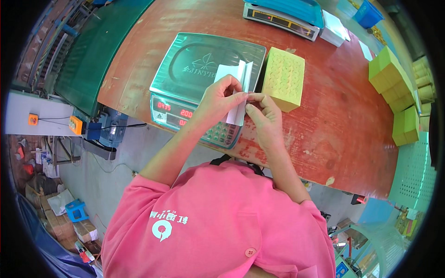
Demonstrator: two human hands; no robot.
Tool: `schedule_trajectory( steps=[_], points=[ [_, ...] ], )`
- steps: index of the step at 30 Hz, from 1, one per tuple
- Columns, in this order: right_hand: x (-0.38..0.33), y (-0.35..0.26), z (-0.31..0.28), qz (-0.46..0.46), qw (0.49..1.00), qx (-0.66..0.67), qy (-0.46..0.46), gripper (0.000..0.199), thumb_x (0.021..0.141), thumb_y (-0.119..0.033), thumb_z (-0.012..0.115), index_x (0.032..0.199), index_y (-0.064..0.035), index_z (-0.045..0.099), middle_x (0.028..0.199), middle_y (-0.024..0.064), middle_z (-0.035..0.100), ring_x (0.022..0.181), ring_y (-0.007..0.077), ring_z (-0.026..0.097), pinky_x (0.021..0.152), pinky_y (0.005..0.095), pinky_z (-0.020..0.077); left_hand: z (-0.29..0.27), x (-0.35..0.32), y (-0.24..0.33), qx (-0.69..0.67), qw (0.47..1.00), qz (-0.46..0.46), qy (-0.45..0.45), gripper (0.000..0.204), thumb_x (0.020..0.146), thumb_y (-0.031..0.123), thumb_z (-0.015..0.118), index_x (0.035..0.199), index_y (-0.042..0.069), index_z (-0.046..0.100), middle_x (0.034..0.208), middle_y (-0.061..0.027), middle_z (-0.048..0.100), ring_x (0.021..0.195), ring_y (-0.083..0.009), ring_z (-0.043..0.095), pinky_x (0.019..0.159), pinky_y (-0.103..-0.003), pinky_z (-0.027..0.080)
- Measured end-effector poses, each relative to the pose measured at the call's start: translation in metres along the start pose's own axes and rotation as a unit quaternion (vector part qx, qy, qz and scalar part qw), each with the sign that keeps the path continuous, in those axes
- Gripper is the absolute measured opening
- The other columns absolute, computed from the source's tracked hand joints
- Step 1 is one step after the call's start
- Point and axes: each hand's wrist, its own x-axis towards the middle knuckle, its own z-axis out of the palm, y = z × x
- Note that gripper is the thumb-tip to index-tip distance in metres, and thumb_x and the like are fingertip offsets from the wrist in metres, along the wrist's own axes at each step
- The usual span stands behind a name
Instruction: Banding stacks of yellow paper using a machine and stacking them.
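Note:
Over the right part of a digital weighing scale point(178, 58), a folded white paper piece point(235, 116) is between my hands. My left hand point(225, 96) is closed on it, thumb and forefinger pinched at its middle. From the other side, my right hand point(266, 116) has its fingertips curled together at the paper's right edge, close to the left fingertips. What lies exactly between the fingertips is too small to tell. Lit red digits show on the scale's front panel. Just right of the scale stands a yellow block point(285, 76) with rows of wavy marks on top.
The worn red tabletop point(324, 143) carries everything. A second scale with a blue tray point(287, 9) stands at the back, beside a white paper stack point(333, 30). More yellow blocks point(394, 76) are at the far right. A green surface point(99, 51) adjoins on the left.

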Motion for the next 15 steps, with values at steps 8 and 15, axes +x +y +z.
schedule_trajectory(
  steps=[8,15],
  points=[
    [-0.0014,-0.0034,0.0005,0.000,1.000,-0.001,-0.005,0.016,0.090,-0.002,0.058,0.106,-0.0007,0.058,0.094,0.0025,0.060,0.081,0.0075,0.056,0.072,0.0255,0.0506,-0.0017,0.0027,-0.0041,-0.017,1.000,-0.019,-0.009,0.016,0.088,0.011,0.068,0.091,0.006,0.053,0.085,0.0035,0.052,0.077,-0.0033,0.048,0.068,-0.020,0.041],
    [-0.0009,-0.0024,-0.0003,0.011,1.000,0.011,-0.002,0.017,0.090,-0.001,0.058,0.107,-0.0003,0.058,0.094,0.0027,0.060,0.083,0.0079,0.057,0.072,0.0254,0.0502,-0.0028,0.0027,-0.0034,-0.033,0.999,-0.014,-0.011,0.015,0.088,0.010,0.067,0.092,0.006,0.054,0.086,0.0032,0.053,0.078,-0.0034,0.049,0.069,-0.020,0.042]
  ],
)
